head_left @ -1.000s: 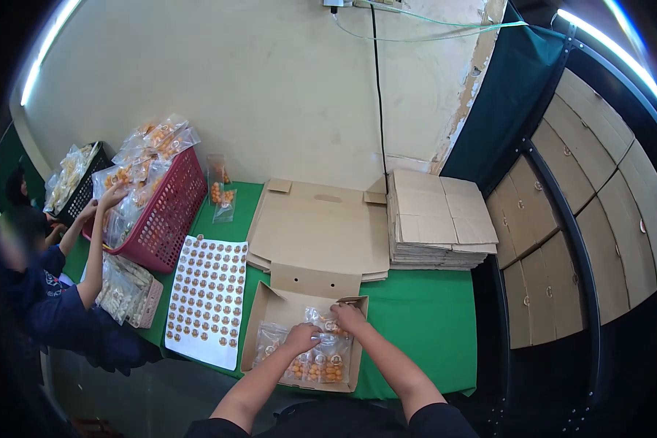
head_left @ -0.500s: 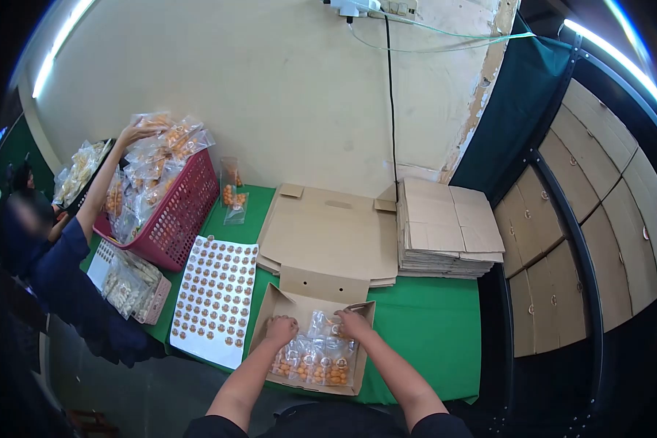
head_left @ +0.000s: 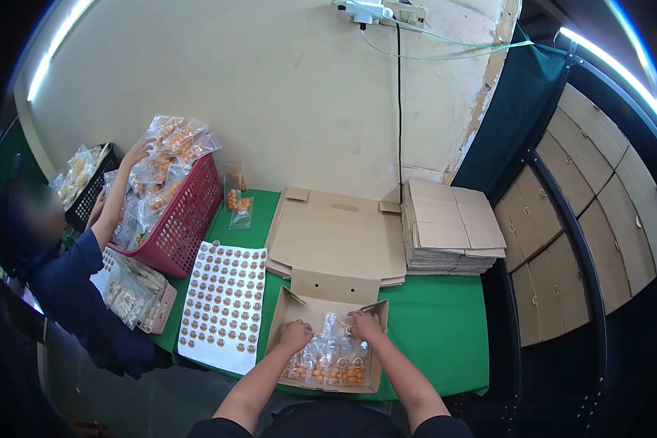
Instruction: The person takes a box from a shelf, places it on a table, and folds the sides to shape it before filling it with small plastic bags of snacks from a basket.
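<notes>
An open cardboard box lies in front of me with its lid flap raised at the back. Clear plastic bags of orange balls line its near side, with round stickers on them. My left hand is inside the box at the left, fingers curled over the bag tops; what they grip is hidden. At the right, my right hand has its fingers closed at the edge of another clear bag, which lies farther back in the box.
Left of the box lies a sticker sheet. Behind it stand a red basket heaped with bags and two loose bags. Flat cardboard and a folded stack fill the back. A co-worker reaches into the basket.
The whole view has shifted slightly, with the table contents appearing farther right. Both my hands stay in the box at the bags. The co-worker's raised hand has lowered along the basket's heap.
</notes>
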{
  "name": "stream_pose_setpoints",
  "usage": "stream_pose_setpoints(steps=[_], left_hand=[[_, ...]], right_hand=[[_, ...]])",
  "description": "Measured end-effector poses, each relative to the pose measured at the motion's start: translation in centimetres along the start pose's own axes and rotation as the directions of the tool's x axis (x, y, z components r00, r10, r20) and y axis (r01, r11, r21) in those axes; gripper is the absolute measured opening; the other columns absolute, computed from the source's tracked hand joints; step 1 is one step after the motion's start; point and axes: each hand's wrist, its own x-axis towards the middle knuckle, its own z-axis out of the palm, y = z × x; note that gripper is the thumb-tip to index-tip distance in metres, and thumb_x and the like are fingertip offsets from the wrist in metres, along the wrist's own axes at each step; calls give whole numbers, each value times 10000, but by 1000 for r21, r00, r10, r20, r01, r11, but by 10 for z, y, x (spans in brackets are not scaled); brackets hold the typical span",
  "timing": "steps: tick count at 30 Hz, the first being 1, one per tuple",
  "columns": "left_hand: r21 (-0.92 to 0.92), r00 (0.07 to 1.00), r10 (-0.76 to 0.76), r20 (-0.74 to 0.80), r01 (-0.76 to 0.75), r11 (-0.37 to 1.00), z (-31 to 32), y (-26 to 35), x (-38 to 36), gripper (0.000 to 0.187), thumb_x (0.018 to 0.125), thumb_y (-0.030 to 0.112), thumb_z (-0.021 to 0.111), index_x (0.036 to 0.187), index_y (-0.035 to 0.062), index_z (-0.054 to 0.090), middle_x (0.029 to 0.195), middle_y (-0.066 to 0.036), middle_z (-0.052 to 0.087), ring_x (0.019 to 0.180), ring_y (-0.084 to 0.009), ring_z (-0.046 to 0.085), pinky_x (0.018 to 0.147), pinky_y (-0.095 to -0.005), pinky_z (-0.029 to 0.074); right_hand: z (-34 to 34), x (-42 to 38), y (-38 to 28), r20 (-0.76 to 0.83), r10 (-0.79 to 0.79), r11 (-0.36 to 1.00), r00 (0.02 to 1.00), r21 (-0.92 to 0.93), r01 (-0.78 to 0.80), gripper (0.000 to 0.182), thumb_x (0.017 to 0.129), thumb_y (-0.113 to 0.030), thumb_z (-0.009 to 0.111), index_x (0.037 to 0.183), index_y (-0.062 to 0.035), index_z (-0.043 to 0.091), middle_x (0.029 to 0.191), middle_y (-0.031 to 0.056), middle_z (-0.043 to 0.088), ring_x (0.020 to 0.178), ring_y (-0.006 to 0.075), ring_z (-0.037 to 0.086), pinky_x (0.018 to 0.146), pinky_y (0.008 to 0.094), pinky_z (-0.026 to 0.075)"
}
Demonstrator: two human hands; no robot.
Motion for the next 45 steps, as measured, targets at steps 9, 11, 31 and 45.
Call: stream_pose_setpoints(steps=[9, 11, 31, 45], left_hand=[[-90, 1000, 20, -14, -21, 996, -16, 7, 8, 241, 744, 300, 614, 887, 110, 648, 890, -92, 611, 893, -269, 575, 824, -402, 423], [-157, 1000, 3, -23, -7, 988, -13, 11, 15, 255, 746, 307, 615, 900, 106, 644, 895, -97, 612, 902, -272, 575, 813, -397, 430], [-710, 998, -20, -52, -23, 704, -97, 62, 43, 336, 849, 263, 593, 1087, 28, 567, 999, -80, 613, 928, -156, 580, 829, -290, 457], [-769, 909, 34, -416, -372, 520, -355, -129, 65, 240, 841, 180, 593, 1018, 18, 591, 894, -39, 616, 800, -99, 566, 743, -245, 456]], right_hand=[[-31, -1, 5, -103, -26, 836, 994, 543, 78, 299, 769, -165, 635, 1052, -74, 601, 948, 103, 644, 848, 211, 620, 762, 323, 489], [-31, 0, 1, -213, -10, 794, 977, 593, 137, 259, 797, -181, 626, 1025, -58, 608, 884, 88, 654, 773, 167, 621, 713, 295, 495], [-48, 31, -64, -373, 133, 276, 918, 904, 327, 159, 862, -86, 537, 1004, -19, 557, 864, 87, 615, 741, 136, 589, 639, 240, 477], [-137, 143, -315, -489, 72, 166, 869, 865, 473, 140, 871, -118, 532, 977, -29, 543, 804, 68, 598, 691, 135, 584, 619, 248, 481]])
